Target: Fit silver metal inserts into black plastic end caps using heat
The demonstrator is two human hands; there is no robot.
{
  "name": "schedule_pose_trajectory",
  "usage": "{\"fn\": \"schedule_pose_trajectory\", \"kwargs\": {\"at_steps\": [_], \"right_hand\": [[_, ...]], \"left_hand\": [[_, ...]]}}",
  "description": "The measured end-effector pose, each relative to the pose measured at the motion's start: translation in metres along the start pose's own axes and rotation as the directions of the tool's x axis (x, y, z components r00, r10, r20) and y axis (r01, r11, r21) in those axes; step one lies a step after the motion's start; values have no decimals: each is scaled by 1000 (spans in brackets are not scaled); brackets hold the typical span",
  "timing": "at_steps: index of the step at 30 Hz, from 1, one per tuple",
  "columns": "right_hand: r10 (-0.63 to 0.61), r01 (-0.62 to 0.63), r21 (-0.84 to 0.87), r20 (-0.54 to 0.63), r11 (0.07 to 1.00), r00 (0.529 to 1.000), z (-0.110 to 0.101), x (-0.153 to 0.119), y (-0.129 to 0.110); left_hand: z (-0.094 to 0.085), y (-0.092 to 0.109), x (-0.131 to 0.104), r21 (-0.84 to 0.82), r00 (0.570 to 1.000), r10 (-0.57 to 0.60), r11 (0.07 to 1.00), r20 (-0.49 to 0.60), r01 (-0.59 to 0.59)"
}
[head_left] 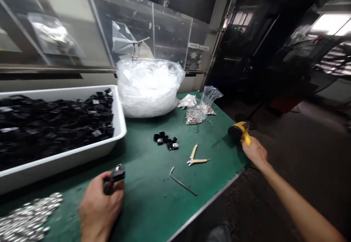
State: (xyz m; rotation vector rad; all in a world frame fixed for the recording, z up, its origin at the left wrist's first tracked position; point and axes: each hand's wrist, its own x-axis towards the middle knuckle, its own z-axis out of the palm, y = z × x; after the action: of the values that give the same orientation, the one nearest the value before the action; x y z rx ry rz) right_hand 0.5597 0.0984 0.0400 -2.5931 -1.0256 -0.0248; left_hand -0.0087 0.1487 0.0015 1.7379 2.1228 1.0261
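Observation:
My left hand [100, 205], low in the head view, grips a small black part [118, 174] with a bit of metal at its top. Some red shows between the thumb and fingers. Out at the table's right edge, my right hand [255, 152] is closed round the handle of a yellow and black pistol-grip power tool [242, 127]. Its exact kind I cannot make out. Between the hands lie a bent hex key [183, 185], cutting pliers [193, 158] with pale handles, spread apart, and a small cluster of black parts [166, 139], some with metal pieces.
A white bin [120, 125] full of black parts stands at the left. Shiny metal pieces [30, 218] are heaped at the lower left. Behind are a large clear plastic bag [150, 88], a white glove [188, 101] and bags of small metal parts [196, 114] on the green table [148, 201].

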Motion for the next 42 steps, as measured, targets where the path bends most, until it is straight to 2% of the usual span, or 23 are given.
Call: {"fn": "schedule_pose_trajectory", "kwargs": {"at_steps": [1,3,5,7,9,12,14,16,17,18,19,20,21,22,23,24,26,28,29,33,35,38,42], "right_hand": [[9,-9,-42,1,999,1000,5,3,2],[13,-13,-111,-1,994,1000,16,5,6],[-1,0,-159,-5,987,1000,25,7,12],[-28,25,-186,-14,982,1000,30,8,19],[-64,58,-194,-26,979,998,28,9,25],[-130,109,-188,-102,976,986,14,1,29],[-178,146,-164,-198,976,964,4,-16,22],[-253,239,-84,-268,967,929,-1,-50,4],[-348,374,42,-286,926,893,0,-73,-10],[-449,495,188,-240,848,861,1,-99,-25],[-563,577,330,-145,747,813,5,-127,-42],[-690,618,452,-6,643,724,10,-154,-60],[-776,634,529,80,565,626,17,-179,-78],[-817,640,553,142,534,559,24,-200,-95],[-834,663,528,185,530,520,32,-217,-109],[-836,694,478,198,538,512,40,-229,-121],[-824,724,397,202,564,530,52,-240,-134],[-817,730,371,197,574,542,59,-242,-138],[-819,732,372,199,571,538,61,-242,-138],[-826,745,359,197,562,528,63,-244,-137],[-822,742,359,187,567,538,63,-246,-138],[-811,723,378,166,578,561,64,-247,-137],[-773,671,419,132,611,621,66,-243,-134]], "left_hand": [[-5,8,-1,-29,997,-34,999,76,36],[-15,21,-6,-124,962,-125,979,245,159],[-22,31,-14,-256,893,-196,914,405,316],[-28,37,-24,-371,820,-214,811,531,452],[-31,40,-36,-445,779,-195,728,596,522],[-32,40,-54,-537,764,-158,623,626,569],[-30,41,-64,-580,709,-137,479,692,659],[-26,45,-73,-576,626,-81,315,775,754],[-24,48,-77,-570,597,-42,250,801,782],[-22,51,-81,-569,580,-1,199,814,798],[-20,55,-85,-572,575,30,162,817,804],[-19,58,-89,-579,578,49,138,814,804],[-18,61,-93,-591,591,47,130,805,796],[-18,63,-96,-607,610,26,141,792,782],[-19,65,-99,-625,635,-6,169,773,762],[-21,66,-102,-640,661,-42,210,749,739],[-25,67,-105,-653,696,-79,281,714,703],[-30,68,-107,-659,692,-61,254,719,707],[-31,69,-108,-658,676,-41,194,736,728],[-30,74,-111,-559,572,38,-163,820,813],[-28,75,-111,-483,524,80,-290,848,826],[-26,74,-109,-388,472,143,-393,870,834],[-26,72,-105,-322,440,195,-442,877,837]]}}
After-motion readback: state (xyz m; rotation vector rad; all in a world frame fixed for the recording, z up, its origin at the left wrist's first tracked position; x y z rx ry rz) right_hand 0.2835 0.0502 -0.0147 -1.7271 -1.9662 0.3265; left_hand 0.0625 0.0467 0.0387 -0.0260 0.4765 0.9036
